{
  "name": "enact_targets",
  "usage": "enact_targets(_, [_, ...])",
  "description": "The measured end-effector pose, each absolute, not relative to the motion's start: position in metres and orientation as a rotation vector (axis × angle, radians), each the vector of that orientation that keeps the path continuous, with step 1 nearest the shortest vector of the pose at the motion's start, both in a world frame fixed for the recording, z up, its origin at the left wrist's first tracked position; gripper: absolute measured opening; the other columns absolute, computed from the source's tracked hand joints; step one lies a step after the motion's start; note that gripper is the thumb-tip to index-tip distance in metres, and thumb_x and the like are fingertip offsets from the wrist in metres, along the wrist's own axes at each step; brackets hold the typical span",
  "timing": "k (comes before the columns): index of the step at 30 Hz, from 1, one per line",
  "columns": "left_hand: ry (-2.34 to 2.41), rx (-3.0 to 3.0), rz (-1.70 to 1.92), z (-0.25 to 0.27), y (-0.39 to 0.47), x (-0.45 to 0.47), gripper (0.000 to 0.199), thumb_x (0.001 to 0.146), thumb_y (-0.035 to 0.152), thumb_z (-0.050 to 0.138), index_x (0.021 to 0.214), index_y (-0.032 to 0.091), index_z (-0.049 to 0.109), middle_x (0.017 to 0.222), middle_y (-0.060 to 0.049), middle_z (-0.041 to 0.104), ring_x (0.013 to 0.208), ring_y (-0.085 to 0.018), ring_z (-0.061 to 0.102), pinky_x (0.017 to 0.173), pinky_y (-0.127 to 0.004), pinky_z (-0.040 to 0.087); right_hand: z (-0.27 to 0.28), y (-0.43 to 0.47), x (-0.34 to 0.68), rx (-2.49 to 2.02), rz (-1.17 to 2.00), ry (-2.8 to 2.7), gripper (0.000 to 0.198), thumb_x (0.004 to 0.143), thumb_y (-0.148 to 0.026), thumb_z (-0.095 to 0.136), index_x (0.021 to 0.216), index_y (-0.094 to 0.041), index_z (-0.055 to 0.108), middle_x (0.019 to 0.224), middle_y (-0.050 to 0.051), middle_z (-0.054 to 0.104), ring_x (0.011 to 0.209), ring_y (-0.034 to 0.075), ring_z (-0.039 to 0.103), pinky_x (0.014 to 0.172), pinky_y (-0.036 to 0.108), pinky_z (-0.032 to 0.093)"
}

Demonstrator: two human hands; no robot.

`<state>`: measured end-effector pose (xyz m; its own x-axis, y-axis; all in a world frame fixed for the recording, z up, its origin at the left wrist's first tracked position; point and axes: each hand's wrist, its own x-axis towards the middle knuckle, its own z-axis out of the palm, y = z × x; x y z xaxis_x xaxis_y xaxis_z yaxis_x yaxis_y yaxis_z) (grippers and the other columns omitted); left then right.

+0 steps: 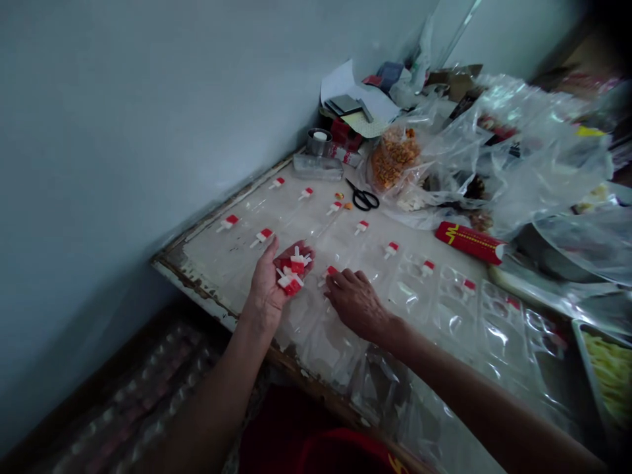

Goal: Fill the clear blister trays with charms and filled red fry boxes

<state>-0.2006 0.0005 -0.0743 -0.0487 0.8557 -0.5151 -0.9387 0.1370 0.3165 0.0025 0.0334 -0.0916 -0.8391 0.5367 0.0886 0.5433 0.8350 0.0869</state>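
Observation:
Cupped palm up over the table's near side, my left hand (269, 280) holds a small heap of red-and-white popsicle-shaped pieces (291, 280). To its right, the fingers of my right hand (356, 299) are pinched on a single popsicle-shaped piece (330, 271), low over a clear plastic tray. Rows of these clear moulded trays (405, 297) cover the tabletop. Similar pieces lie on many of them, among them one popsicle piece (261, 237) just beyond my left hand and another popsicle piece (392, 249) farther right.
Black-handled scissors (365, 199) lie beyond the trays, beside a bag of orange bits (395, 158). A red tube-shaped pack (469, 242) and crumpled plastic bags (538, 151) crowd the right. A metal tray of yellow pieces (582, 355) stands at far right. A wall (148, 131) borders the left.

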Motion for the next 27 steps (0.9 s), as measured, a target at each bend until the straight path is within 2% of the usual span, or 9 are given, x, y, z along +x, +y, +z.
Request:
enact_targets(6, [0.707,-0.076,1.339,-0.072,0.004,-0.182,0.052,0.099,0.048,0.048,0.113,0.003,0.068,0.092,-0.019,0.075,0.081,-0.025,0.075,0.076,-0.037,0.063,-0.034,0.053,0.006,-0.819,0.207,-2.734,0.027,0.097,-0.038,0.062,0.118,-0.023,0.071,0.109,0.009,0.068,0.097,0.023,0.056,0.084,0.036,0.038])
enact_targets(8, [0.726,-0.06,1.281,-0.07,0.01,-0.176,0.05,0.099,0.047,0.048,0.11,0.004,0.069,0.083,-0.016,0.075,0.071,-0.023,0.074,0.071,-0.035,0.063,-0.018,0.058,-0.001,-0.689,0.137,-2.803,0.022,0.094,-0.03,0.065,0.114,-0.023,0.072,0.108,0.008,0.07,0.099,0.024,0.056,0.086,0.037,0.036])
enact_targets(11, [0.751,-0.097,1.299,-0.07,0.019,-0.173,0.042,0.1,0.041,0.048,0.111,0.007,0.069,0.076,-0.012,0.074,0.067,-0.021,0.073,0.073,-0.034,0.063,-0.013,0.065,-0.012,-0.69,0.092,-2.959,0.015,0.09,-0.012,0.062,0.09,-0.019,0.075,0.098,0.009,0.073,0.093,0.023,0.059,0.084,0.038,0.035])
enact_targets(13, [0.768,-0.121,1.343,-0.073,0.024,-0.175,0.04,0.1,0.037,0.048,0.114,0.006,0.068,0.082,-0.014,0.075,0.073,-0.022,0.075,0.075,-0.035,0.063,-0.02,0.072,-0.013,-0.753,0.314,-2.979,0.016,0.084,-0.008,0.065,0.089,-0.019,0.076,0.095,0.006,0.074,0.089,0.021,0.063,0.082,0.034,0.039])
enact_targets(15, [0.783,-0.139,1.354,-0.077,0.027,-0.178,0.038,0.099,0.032,0.049,0.118,0.005,0.067,0.087,-0.017,0.075,0.078,-0.024,0.075,0.076,-0.035,0.063,-0.031,0.079,-0.008,-0.791,0.665,-2.843,0.024,0.081,-0.008,0.067,0.099,-0.021,0.076,0.096,0.003,0.075,0.085,0.017,0.066,0.078,0.029,0.043])
enact_targets(18, [0.806,-0.188,1.375,-0.08,0.028,-0.185,0.034,0.097,0.024,0.05,0.121,0.005,0.066,0.088,-0.017,0.075,0.079,-0.022,0.075,0.077,-0.031,0.062,-0.044,0.087,0.004,-0.931,0.929,-2.457,0.023,0.085,-0.015,0.064,0.106,-0.019,0.074,0.091,0.002,0.075,0.076,0.014,0.067,0.071,0.025,0.046])
enact_targets(21, [0.796,-0.205,1.43,-0.078,0.027,-0.192,0.034,0.097,0.024,0.05,0.12,0.004,0.066,0.09,-0.017,0.075,0.078,-0.02,0.074,0.077,-0.03,0.062,-0.053,0.085,0.013,-1.215,0.777,-2.339,0.017,0.086,-0.027,0.07,0.098,-0.017,0.074,0.081,0.002,0.072,0.071,0.015,0.065,0.067,0.026,0.045])
enact_targets(25, [0.745,-0.175,1.508,-0.075,0.026,-0.201,0.031,0.097,0.024,0.049,0.116,0.007,0.067,0.092,-0.015,0.075,0.084,-0.022,0.074,0.082,-0.036,0.062,-0.068,0.063,0.005,-1.34,0.497,-2.612,0.034,0.081,-0.045,0.078,0.103,-0.018,0.074,0.092,0.007,0.072,0.081,0.019,0.066,0.071,0.028,0.044])
enact_targets(27, [0.732,-0.178,1.516,-0.077,0.025,-0.205,0.03,0.096,0.024,0.05,0.115,0.007,0.067,0.092,-0.015,0.075,0.088,-0.023,0.074,0.085,-0.038,0.062,-0.077,0.052,-0.001,-1.391,0.381,-2.696,0.032,0.086,-0.046,0.072,0.099,-0.017,0.075,0.095,0.009,0.07,0.083,0.021,0.066,0.07,0.029,0.043])
